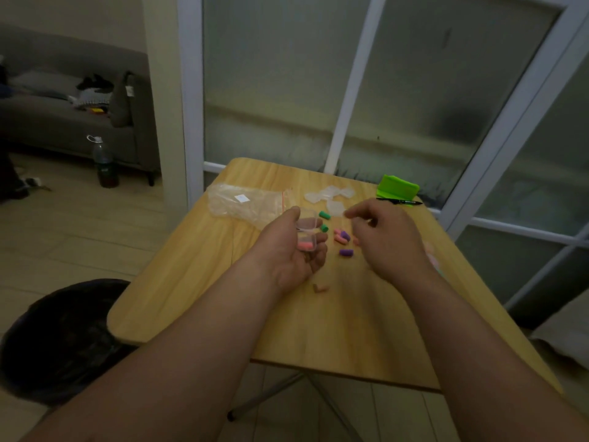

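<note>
Left grip (293,250) is clamped on a small clear case (307,234), palm up, thumb across the top and fingers cupped beneath, just above the worktop (318,330). The right grip (382,240) hovers nearby with its fingers loosely curled downward; whether it pinches anything I cannot tell, since the fingertips face away. A crumpled zip bag (242,202) lies at the far left of the worktop, limp, crinkly and nearly weightless. The case looks like thin, stiff plastic, light and somewhat slick, so holding it by its side walls, as now, should suit it better than squeezing the flat faces, which could flex or pop it shut. Pink earplugs (306,246) already sit in its lower end. Loose earplugs lie between the two grips: green ones (324,214), purple ones (345,252), and a peach one (320,287) nearer the wrist. These appear to be soft foam, very light and prone to roll, best taken with a gentle fingertip pinch across the middle.
</note>
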`<control>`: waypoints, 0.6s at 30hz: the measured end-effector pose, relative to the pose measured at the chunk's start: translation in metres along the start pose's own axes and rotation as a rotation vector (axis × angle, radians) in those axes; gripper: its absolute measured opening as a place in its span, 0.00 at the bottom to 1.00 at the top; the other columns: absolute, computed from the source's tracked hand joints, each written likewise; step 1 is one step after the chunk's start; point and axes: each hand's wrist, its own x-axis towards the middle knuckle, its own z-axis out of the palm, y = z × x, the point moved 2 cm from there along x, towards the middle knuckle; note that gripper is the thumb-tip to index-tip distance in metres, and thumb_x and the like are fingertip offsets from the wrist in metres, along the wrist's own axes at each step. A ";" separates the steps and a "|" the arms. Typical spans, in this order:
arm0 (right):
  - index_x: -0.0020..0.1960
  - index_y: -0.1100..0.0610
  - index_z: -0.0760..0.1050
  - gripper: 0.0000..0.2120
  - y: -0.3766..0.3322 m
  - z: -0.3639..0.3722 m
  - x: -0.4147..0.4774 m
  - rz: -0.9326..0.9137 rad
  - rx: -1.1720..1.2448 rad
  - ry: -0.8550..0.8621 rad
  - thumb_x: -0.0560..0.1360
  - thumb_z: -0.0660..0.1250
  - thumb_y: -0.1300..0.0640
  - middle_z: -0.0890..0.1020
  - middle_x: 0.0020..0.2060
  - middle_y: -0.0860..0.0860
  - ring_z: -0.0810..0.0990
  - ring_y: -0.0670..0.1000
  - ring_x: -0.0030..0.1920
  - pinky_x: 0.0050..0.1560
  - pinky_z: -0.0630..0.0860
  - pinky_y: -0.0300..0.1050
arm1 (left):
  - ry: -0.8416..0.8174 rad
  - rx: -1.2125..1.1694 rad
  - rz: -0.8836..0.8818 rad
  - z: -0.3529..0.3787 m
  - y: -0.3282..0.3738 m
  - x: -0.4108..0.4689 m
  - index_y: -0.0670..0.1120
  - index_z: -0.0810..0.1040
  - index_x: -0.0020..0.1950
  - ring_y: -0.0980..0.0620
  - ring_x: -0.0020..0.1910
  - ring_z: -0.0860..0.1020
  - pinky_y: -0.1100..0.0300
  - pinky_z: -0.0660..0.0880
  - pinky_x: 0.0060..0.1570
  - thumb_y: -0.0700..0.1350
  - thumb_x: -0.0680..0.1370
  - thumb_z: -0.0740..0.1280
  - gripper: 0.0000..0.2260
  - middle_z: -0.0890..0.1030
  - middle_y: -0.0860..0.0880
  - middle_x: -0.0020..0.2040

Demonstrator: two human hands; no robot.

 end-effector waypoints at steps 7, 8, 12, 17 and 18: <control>0.55 0.48 0.83 0.08 0.048 0.006 0.004 0.164 -0.209 -0.049 0.81 0.68 0.58 0.84 0.54 0.49 0.79 0.49 0.52 0.49 0.73 0.45 | 0.061 -0.003 0.016 -0.008 0.004 0.005 0.43 0.81 0.63 0.53 0.28 0.73 0.63 0.71 0.28 0.58 0.86 0.56 0.22 0.80 0.45 0.42; 0.54 0.47 0.83 0.07 0.048 0.010 0.003 0.159 -0.240 -0.069 0.81 0.69 0.57 0.83 0.54 0.48 0.80 0.50 0.53 0.49 0.74 0.46 | 0.066 -0.002 0.017 -0.008 0.004 0.006 0.43 0.81 0.62 0.53 0.28 0.73 0.63 0.71 0.28 0.58 0.86 0.56 0.22 0.80 0.45 0.43; 0.52 0.46 0.83 0.04 0.038 0.025 0.006 0.146 -0.334 -0.099 0.80 0.70 0.53 0.83 0.51 0.46 0.79 0.51 0.55 0.52 0.80 0.52 | 0.071 -0.010 0.017 -0.006 0.005 0.007 0.43 0.81 0.63 0.53 0.30 0.74 0.62 0.72 0.29 0.58 0.86 0.55 0.23 0.80 0.44 0.47; 0.54 0.45 0.83 0.06 0.032 0.037 0.011 0.142 -0.377 -0.143 0.80 0.68 0.51 0.85 0.48 0.44 0.81 0.52 0.54 0.54 0.81 0.56 | 0.064 -0.012 0.017 -0.005 0.004 0.011 0.43 0.81 0.63 0.53 0.29 0.73 0.62 0.71 0.28 0.58 0.86 0.55 0.23 0.80 0.44 0.46; 0.56 0.45 0.83 0.07 0.031 0.038 0.011 0.129 -0.401 -0.150 0.81 0.68 0.50 0.85 0.49 0.45 0.80 0.53 0.54 0.55 0.80 0.56 | 0.060 -0.014 0.018 -0.006 0.004 0.013 0.43 0.80 0.64 0.53 0.29 0.73 0.63 0.71 0.28 0.58 0.86 0.55 0.23 0.80 0.44 0.44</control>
